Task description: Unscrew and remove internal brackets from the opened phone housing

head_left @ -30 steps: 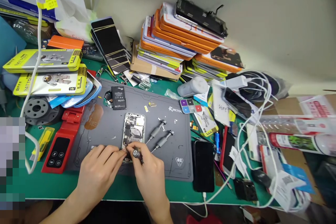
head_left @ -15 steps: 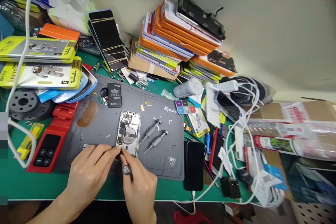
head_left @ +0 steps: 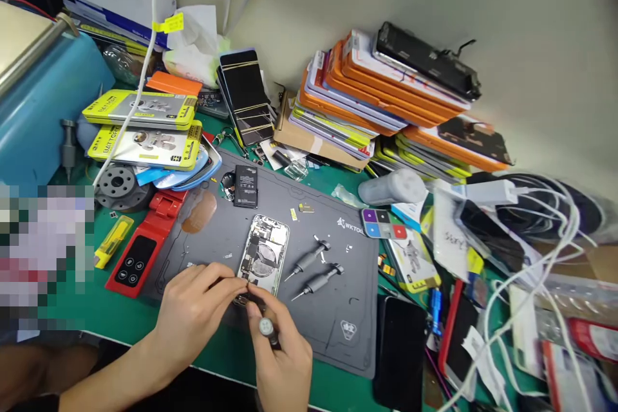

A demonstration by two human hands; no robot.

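An opened phone lies on the grey repair mat, its inner parts and a round coil showing. My left hand is closed at the phone's lower end, fingertips pinched together; what they hold is hidden. My right hand grips a dark screwdriver, its round cap facing up and its tip hidden between the fingers. Right of the phone lie two grey screwdrivers. A black battery rests above the phone, beside small loose parts.
A red device with touch buttons and yellow battery boxes stand left. Orange cases are stacked at the back. A black phone, a white bottle and tangled white cables crowd the right. A pixelated area covers the far left.
The camera has turned left, so everything sits further right and mostly lower, and a blue machine shows at left. Both hands stay at the phone's lower end; the screwdriver remains in my right hand.
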